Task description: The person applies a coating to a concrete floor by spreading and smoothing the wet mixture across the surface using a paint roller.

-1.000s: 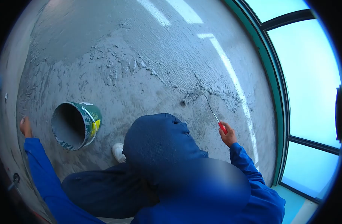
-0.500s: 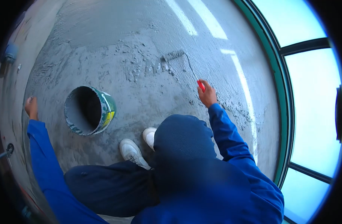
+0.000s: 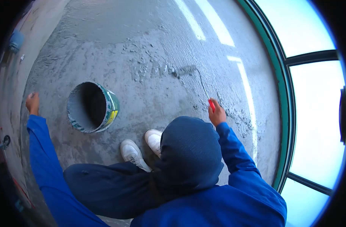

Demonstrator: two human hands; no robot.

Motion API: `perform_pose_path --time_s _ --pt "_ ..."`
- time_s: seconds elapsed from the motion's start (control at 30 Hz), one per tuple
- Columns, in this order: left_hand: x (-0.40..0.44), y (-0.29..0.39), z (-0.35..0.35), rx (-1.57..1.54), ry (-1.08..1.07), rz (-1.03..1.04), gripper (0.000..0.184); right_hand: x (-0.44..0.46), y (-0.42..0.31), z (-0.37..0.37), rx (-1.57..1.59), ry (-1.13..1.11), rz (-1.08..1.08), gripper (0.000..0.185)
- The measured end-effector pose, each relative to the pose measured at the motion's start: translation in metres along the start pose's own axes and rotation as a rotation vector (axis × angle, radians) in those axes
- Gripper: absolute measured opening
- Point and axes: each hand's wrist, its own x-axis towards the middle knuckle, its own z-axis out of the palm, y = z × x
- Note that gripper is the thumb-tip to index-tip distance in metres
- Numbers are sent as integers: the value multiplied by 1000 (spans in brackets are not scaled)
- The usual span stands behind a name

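Observation:
My right hand [image 3: 217, 113] is closed around the red handle of a paint roller [image 3: 187, 70]. A thin, bent metal rod runs from the handle to the grey, mortar-coated roller head, which is slightly blurred and lies on the wet cement floor [image 3: 135, 102]. Off to the far left, my left hand [image 3: 32, 103] is held out with its fingers curled in. Whether anything is inside it cannot be made out. Nearest to that hand is a green bucket [image 3: 114, 108] with a yellow patch, its inside smeared grey and its bottom dark.
My white shoes [image 3: 137, 153] stand on the floor just in front of me. Along the right runs a green frame [image 3: 275, 72] with bright glass panes. Ridges and lumps of wet mortar [image 3: 150, 71] lie left of the roller head. A blurred blue object [image 3: 16, 39] is at the upper left.
The roller head has come back toward me and to the right over the floor, with my right hand drawn back too. My left hand stays out to the side, still curled.

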Motion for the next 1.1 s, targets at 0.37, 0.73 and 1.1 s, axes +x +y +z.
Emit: perform_pose_path --time_s 0.37,0.73,1.1 --pt "26 -8 36 -44 -71 72 44 -147 25 -64 75 -82 218 39" --pt "12 -35 0 -99 27 32 39 119 -97 59 11 82 -5 34" --pt "-7 -51 -22 -76 56 -15 37 277 -169 84 -20 76 -16 32"
